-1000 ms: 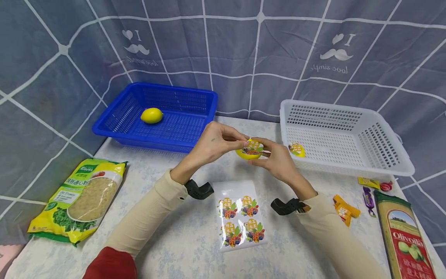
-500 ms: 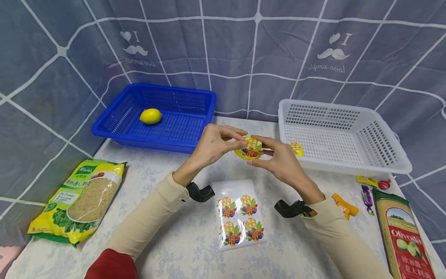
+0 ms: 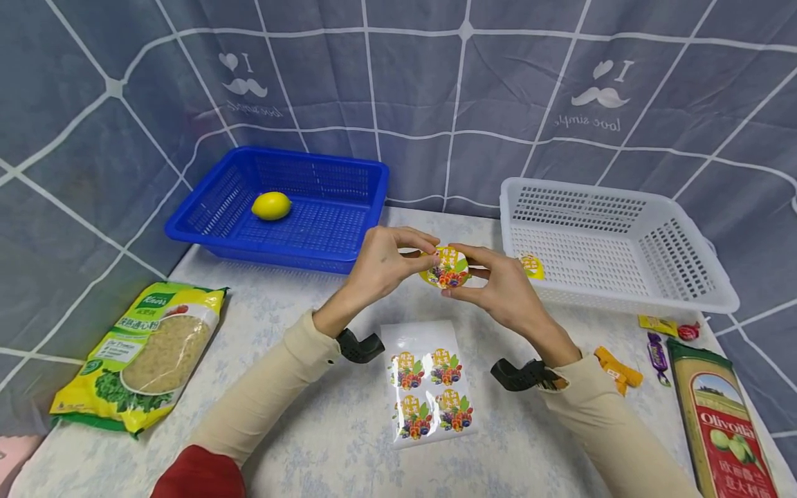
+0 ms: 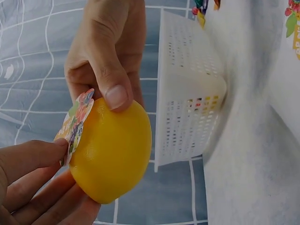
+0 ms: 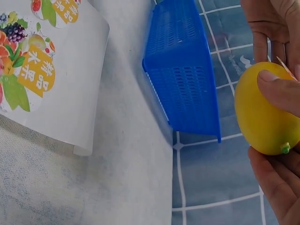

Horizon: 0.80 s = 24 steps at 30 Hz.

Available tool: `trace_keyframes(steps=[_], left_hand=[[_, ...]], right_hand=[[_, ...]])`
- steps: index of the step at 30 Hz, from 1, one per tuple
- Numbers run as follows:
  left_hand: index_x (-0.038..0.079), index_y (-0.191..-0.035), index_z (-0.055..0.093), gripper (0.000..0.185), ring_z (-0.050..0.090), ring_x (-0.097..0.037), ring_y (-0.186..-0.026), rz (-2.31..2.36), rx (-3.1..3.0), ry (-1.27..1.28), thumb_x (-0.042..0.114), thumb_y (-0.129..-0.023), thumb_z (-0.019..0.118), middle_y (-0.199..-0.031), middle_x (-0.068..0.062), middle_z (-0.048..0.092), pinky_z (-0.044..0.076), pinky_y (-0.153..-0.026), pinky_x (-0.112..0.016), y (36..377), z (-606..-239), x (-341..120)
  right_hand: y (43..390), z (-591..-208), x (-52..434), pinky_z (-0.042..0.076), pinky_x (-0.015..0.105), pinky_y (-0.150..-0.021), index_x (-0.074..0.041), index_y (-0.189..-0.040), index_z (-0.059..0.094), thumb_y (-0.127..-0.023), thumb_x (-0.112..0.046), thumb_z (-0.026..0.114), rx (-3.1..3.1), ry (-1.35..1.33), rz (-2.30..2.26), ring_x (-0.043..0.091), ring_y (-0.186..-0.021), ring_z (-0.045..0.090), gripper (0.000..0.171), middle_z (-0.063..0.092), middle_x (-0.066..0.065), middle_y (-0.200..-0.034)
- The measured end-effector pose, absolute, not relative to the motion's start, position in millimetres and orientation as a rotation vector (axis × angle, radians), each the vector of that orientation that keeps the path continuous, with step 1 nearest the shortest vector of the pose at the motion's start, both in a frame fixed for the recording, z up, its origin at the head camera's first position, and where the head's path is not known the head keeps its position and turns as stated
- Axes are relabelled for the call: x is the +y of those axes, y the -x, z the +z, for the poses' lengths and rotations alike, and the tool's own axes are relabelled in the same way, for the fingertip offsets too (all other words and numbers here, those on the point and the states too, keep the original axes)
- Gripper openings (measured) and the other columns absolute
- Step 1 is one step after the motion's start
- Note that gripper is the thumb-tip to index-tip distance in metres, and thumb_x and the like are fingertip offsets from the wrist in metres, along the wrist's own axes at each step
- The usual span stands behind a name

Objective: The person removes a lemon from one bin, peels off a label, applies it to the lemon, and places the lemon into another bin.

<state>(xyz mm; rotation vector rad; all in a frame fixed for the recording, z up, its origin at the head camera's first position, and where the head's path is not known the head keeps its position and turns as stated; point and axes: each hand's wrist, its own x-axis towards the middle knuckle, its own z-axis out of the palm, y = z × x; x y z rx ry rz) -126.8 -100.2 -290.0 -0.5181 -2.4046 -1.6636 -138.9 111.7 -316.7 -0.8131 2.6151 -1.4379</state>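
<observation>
Between the left hand (image 3: 386, 259) and the right hand (image 3: 506, 283), a yellow lemon (image 4: 115, 152) is held above the table (image 3: 311, 443); the right thumb and fingers grip it, the left ones pinch its fruit label (image 3: 451, 268). Compared with one second ago, the label faces upward more fully, but its edge stands off, so it seems not completely attached.

The held lemon (image 4: 119, 150) is yellow. In front of it lies a white sticker sheet (image 3: 428, 384) with red, green and purple fruit pictures. Left of the held lemon is a blue basket (image 3: 274, 252); behind the held lemon, a grey-blue curtain (image 3: 411, 83) with white lines.
</observation>
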Motion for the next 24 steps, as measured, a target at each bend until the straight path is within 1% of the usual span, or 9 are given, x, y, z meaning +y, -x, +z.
trace_keyframes(steps=[3, 6, 8, 11, 13, 14, 17, 19, 24], left_hand=[[-0.002, -0.084, 0.078, 0.006, 0.069, -0.019, -0.096, -1.621, -2.412, 0.526, 0.002, -0.08, 0.08, -0.101, -0.014, 0.073, 0.055, -0.081, -0.022, 125.2, -290.5, -99.0], [-0.002, -0.087, 0.078, 0.008, 0.068, -0.019, -0.1, -1.543, -2.428, 0.547, 0.004, -0.082, 0.079, -0.105, -0.012, 0.073, 0.055, -0.081, -0.023, 122.1, -291.0, -98.3], [-0.002, -0.096, 0.077, 0.014, 0.067, -0.02, -0.102, -1.493, -2.432, 0.57, 0.004, -0.083, 0.077, -0.111, -0.012, 0.071, 0.056, -0.081, -0.024, 119.6, -291.2, -98.3], [0.001, -0.111, 0.074, 0.025, 0.067, -0.021, -0.105, -1.414, -2.445, 0.619, 0.005, -0.086, 0.074, -0.122, -0.01, 0.068, 0.057, -0.08, -0.027, 116.6, -291.8, -98.4], [0.004, -0.115, 0.073, 0.028, 0.067, -0.022, -0.105, -1.321, -2.464, 0.667, 0.005, -0.087, 0.073, -0.128, -0.009, 0.065, 0.057, -0.079, -0.028, 115.1, -292.4, -98.4], [0.006, -0.115, 0.074, 0.028, 0.068, -0.021, -0.1, -1.267, -2.475, 0.688, 0.005, -0.087, 0.072, -0.129, -0.009, 0.064, 0.057, -0.077, -0.027, 114.6, -292.7, -98.4], [0.008, -0.105, 0.078, 0.019, 0.068, -0.02, -0.1, -1.114, -2.502, 0.739, 0.006, -0.087, 0.071, -0.131, -0.009, 0.063, 0.056, -0.073, -0.025, 113.5, -293.6, -98.3], [0.008, -0.1, 0.079, 0.016, 0.069, -0.019, -0.095, -1.068, -2.509, 0.757, 0.005, -0.087, 0.071, -0.13, -0.01, 0.064, 0.055, -0.07, -0.026, 112.6, -294.0, -98.4], [0.007, -0.1, 0.079, 0.016, 0.069, -0.023, -0.097, -1.032, -2.498, 0.799, 0.007, -0.087, 0.069, -0.121, -0.013, 0.068, 0.055, -0.071, -0.028, 112.3, -294.5, -99.4]], right_hand=[[139.1, -316.8, 112.4, 0.052, 0.035, -0.094, -0.012, -0.138, 0.057, -0.077, -0.019, 0.087, 2.613, 0.818, -1.444, 0.025, -0.109, 0.064, 0.069, 0.06, 0.007, -0.133], [139.4, -317.1, 112.7, 0.052, 0.035, -0.094, -0.01, -0.138, 0.058, -0.076, -0.018, 0.087, 2.604, 0.825, -1.458, 0.024, -0.108, 0.064, 0.068, 0.06, 0.006, -0.133], [139.3, -317.3, 112.8, 0.052, 0.035, -0.094, -0.009, -0.137, 0.058, -0.076, -0.016, 0.087, 2.6, 0.831, -1.467, 0.024, -0.108, 0.064, 0.068, 0.06, 0.007, -0.133], [138.4, -317.4, 112.8, 0.052, 0.035, -0.094, -0.009, -0.137, 0.059, -0.075, -0.016, 0.087, 2.594, 0.827, -1.47, 0.025, -0.109, 0.064, 0.068, 0.06, 0.007, -0.134], [137.5, -317.2, 112.7, 0.051, 0.036, -0.095, -0.009, -0.137, 0.059, -0.075, -0.016, 0.087, 2.59, 0.823, -1.461, 0.026, -0.111, 0.063, 0.068, 0.059, 0.007, -0.135], [137.1, -317.3, 112.6, 0.051, 0.036, -0.095, -0.009, -0.137, 0.059, -0.076, -0.016, 0.087, 2.59, 0.819, -1.455, 0.027, -0.111, 0.063, 0.068, 0.059, 0.007, -0.136], [136.4, -317.6, 112.5, 0.052, 0.037, -0.095, -0.009, -0.136, 0.059, -0.076, -0.017, 0.087, 2.597, 0.819, -1.436, 0.026, -0.11, 0.064, 0.068, 0.059, 0.007, -0.135], [136.1, -317.7, 112.6, 0.052, 0.037, -0.094, -0.009, -0.136, 0.059, -0.075, -0.018, 0.087, 2.611, 0.829, -1.426, 0.025, -0.109, 0.064, 0.067, 0.06, 0.006, -0.134], [135.9, -317.5, 113.1, 0.053, 0.032, -0.091, -0.006, -0.134, 0.06, -0.075, -0.014, 0.087, 2.587, 0.865, -1.481, 0.024, -0.108, 0.065, 0.065, 0.061, 0.009, -0.132]])
